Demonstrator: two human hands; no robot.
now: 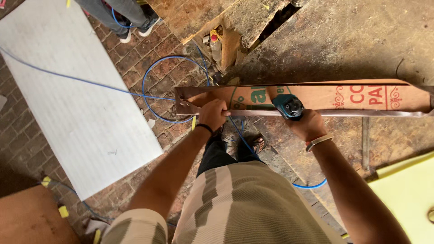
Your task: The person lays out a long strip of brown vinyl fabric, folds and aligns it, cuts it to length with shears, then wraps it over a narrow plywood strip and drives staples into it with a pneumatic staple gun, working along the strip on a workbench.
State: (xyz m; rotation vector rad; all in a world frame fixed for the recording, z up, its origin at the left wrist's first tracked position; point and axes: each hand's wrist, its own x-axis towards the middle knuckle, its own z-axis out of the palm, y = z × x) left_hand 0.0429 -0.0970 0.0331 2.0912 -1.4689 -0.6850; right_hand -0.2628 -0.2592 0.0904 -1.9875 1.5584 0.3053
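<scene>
A long brown board (316,97) with printed lettering lies across a worn wooden workbench (343,40). A thin metallic strip runs along its near edge. My left hand (213,114) grips the near edge of the board close to its left end. My right hand (308,125) is closed on a teal and black power tool (288,106) that rests on the board's near edge. A blue cable (244,140) trails from the tool down past my legs.
A large white sheet (68,90) lies on the brick floor at left, with blue cable loops (149,86) beside it. Another person's legs and shoes (131,20) stand at top left. A yellow sheet (407,194) sits at lower right. Bottles (216,45) stand by the bench.
</scene>
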